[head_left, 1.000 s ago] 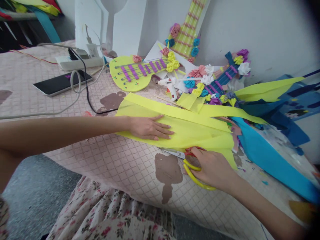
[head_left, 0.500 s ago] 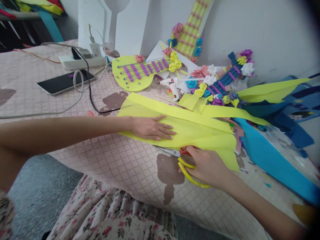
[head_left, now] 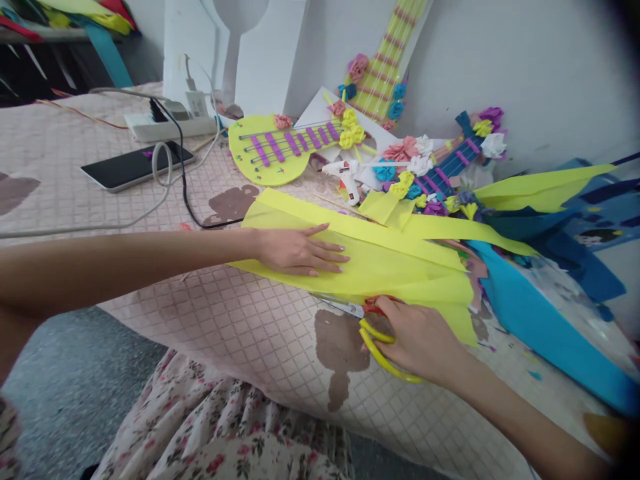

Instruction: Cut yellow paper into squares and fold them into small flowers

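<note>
A yellow sheet of thin, cloth-like material (head_left: 425,283) lies on the table with a folded band along its far side. My left hand (head_left: 300,251) rests flat on it, fingers spread. In my right hand (head_left: 420,337) is a pair of scissors (head_left: 377,347) with red and yellow handles. Their blades point left along the sheet's near edge; one blade is partly hidden by the material. A yellow strip (head_left: 465,228) lies along the sheet's far right side.
Behind the sheet are a white glue gun (head_left: 347,179), a yellow guitar-shaped craft (head_left: 273,150) and a blue decorated one (head_left: 450,163). At left lie a phone (head_left: 135,167), a power strip (head_left: 170,127) and loose cables. Blue material (head_left: 545,320) spreads at right.
The view has shifted slightly. My left hand stays flat on the sheet, and my right hand still holds the scissors at its near edge, with hardly any movement.
</note>
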Tool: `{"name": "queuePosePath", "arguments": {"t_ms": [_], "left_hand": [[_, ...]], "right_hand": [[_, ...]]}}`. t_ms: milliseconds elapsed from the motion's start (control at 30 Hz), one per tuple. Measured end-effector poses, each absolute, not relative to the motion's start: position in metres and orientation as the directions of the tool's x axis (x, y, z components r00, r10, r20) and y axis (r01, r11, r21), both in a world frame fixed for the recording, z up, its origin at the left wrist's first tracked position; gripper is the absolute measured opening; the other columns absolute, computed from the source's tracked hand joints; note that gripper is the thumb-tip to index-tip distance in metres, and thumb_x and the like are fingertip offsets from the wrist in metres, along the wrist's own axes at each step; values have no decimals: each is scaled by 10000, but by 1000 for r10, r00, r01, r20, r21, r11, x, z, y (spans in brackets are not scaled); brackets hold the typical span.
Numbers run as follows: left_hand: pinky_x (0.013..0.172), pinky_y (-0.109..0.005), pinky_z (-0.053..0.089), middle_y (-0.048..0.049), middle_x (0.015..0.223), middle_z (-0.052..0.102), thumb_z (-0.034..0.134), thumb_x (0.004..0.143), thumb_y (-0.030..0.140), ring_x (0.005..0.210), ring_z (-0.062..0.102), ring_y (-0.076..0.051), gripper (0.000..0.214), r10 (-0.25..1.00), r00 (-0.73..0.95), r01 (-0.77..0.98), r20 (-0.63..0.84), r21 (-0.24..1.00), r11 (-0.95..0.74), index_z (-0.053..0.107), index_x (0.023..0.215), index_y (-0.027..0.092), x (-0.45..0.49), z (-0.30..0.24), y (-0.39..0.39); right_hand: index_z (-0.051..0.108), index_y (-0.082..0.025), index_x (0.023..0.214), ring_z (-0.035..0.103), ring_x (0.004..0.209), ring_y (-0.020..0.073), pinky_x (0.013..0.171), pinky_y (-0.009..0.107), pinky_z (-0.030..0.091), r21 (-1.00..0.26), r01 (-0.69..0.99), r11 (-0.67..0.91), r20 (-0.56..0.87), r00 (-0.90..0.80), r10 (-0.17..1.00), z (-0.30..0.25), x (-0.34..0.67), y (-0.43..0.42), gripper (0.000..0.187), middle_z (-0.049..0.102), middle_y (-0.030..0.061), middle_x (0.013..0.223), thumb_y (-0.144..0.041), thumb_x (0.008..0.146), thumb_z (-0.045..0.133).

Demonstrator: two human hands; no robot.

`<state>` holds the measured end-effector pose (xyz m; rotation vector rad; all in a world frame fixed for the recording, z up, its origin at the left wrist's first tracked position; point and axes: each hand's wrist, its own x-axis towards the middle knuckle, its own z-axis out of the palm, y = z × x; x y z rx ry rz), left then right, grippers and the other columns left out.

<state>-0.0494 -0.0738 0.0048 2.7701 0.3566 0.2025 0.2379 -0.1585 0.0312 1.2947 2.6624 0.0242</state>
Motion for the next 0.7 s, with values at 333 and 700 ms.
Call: {"name": "queuePosePath", "arguments": {"t_ms": [333,700], "left_hand": [[1114,-391,-147,30,1488,254,335,926,336,1392,180,-165,472,306,949,252,70,413,-875,324,1398,324,-62,-3,-78],[1129,-395,-102,33,1468,303,372,920,327,1376,228,-166,456,310,943,230,124,430,-873,360,1376,348,-63,-5,-77]], "right_hand": [[553,-186,962,666,695,250,551,307,396,78,757,649,-131,-638,759,32,220,-156,412,698,58,772,-552,776,522],[553,-178,937,666,673,232,518,282,373,105,711,695,-115,-686,719,29,221,-156,360,706,56,757,-506,788,537]]}}
